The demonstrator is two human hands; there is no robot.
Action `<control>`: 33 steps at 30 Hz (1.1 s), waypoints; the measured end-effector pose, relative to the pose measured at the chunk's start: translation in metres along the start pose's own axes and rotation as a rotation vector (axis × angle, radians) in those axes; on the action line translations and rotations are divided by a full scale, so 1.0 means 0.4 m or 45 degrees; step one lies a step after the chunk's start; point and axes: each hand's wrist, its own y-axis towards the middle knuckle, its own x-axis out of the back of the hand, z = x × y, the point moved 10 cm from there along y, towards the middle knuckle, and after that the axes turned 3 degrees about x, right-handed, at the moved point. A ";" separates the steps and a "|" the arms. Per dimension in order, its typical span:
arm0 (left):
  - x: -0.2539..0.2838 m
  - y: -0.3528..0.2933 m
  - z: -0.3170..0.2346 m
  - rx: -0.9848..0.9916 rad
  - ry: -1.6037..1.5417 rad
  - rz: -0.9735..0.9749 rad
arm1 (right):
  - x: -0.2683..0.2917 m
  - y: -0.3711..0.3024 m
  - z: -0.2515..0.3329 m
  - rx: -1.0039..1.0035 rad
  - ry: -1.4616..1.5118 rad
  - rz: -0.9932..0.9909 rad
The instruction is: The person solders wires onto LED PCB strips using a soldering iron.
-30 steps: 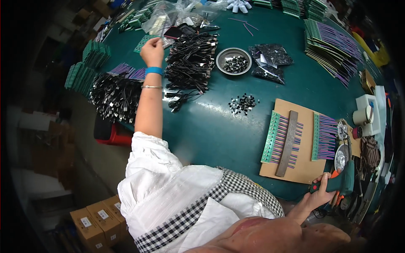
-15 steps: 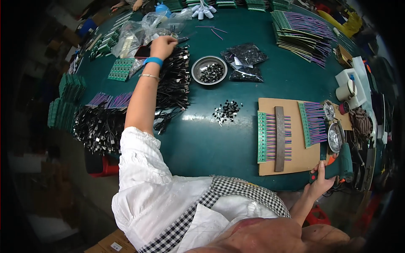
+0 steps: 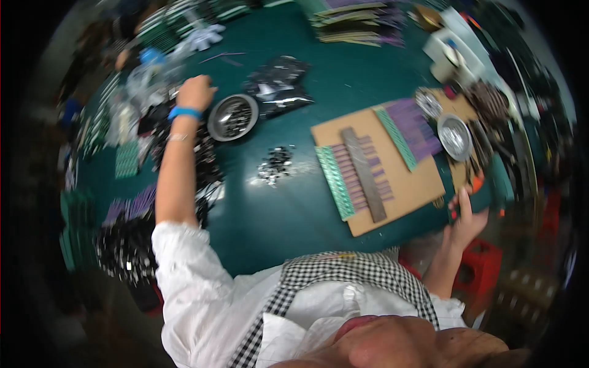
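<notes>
"Where are the hands?"
"The left hand [image 3: 194,95] hangs over the far end of the black cables [image 3: 205,162], toward the table's [image 3: 294,208] left edge. Its fingers curl, but with the blur I can't tell if they grip anything. By the table's near right corner, the right hand [image 3: 466,218] has its fingers wrapped around a green tool [image 3: 503,178]."
"How would those handle?"
"I'd guess the cables are light, limp and apt to tangle; take one by its end and peel it off. The tool looks stiff and rather heavy, so a full grip on its handle suits it."
"What else is around?"
"A steel bowl [image 3: 219,116] of small dark parts, black bags [image 3: 282,80] just beyond, and a loose scatter of parts [image 3: 276,165] nearer the table's near edge. Cardboard [image 3: 411,190] on the right carries green board strips [image 3: 334,178] with purple wires, a dark bar [image 3: 363,175] across one set."
"Anything in the way?"
"The bowl, close beside the left hand, could get bumped; a silver dish [image 3: 469,146] crowds the tool."
</notes>
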 end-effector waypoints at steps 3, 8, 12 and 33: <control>0.078 -0.097 -0.156 -0.231 -0.256 -0.147 | -0.003 0.010 0.016 0.043 0.064 -0.001; 0.160 -0.320 -0.371 -0.440 -0.745 -0.221 | -0.003 -0.004 0.006 0.048 0.088 0.042; 0.078 -0.414 -0.391 -0.287 -0.833 -0.110 | -0.038 -0.031 -0.031 -0.031 0.124 0.177; -0.025 -0.383 -0.382 -0.083 -1.026 -0.075 | -0.136 -0.095 -0.110 -0.244 0.180 0.518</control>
